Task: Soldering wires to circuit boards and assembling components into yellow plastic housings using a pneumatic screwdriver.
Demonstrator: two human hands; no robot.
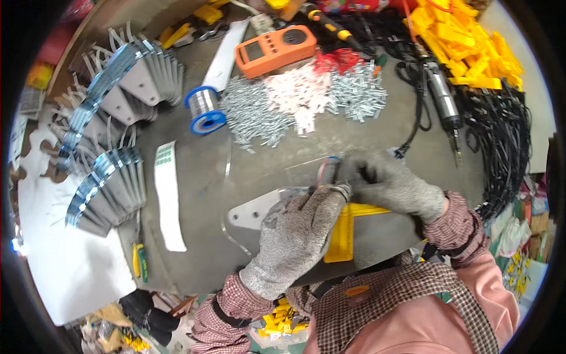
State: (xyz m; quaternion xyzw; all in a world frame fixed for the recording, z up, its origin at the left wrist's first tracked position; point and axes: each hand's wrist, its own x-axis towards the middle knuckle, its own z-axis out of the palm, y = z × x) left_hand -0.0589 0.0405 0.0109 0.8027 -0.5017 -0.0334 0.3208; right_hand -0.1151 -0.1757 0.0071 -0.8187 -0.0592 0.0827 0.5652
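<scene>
My left hand (298, 236), in a grey knit glove, is closed over a flat grey plate (250, 211) with two round holes; its far end is hidden under the fingers. Right beside it, my gloved right hand (392, 184) has its fingers bent and pinched together, and what they hold is too blurred to make out. Between the two hands stands a short reddish wire (321, 171). A yellow plastic piece (339, 242) lies beneath both hands at the table's near edge.
Fanned grey plates with wires (115, 183) stand at left, near a solder spool (205, 110) and screwdriver (140, 259). Beyond are piled screws (253, 109), pale small parts (300, 91) and an orange multimeter (276, 50). An electric screwdriver (442, 97), black cables (501, 141) and yellow pieces (466, 44) lie right.
</scene>
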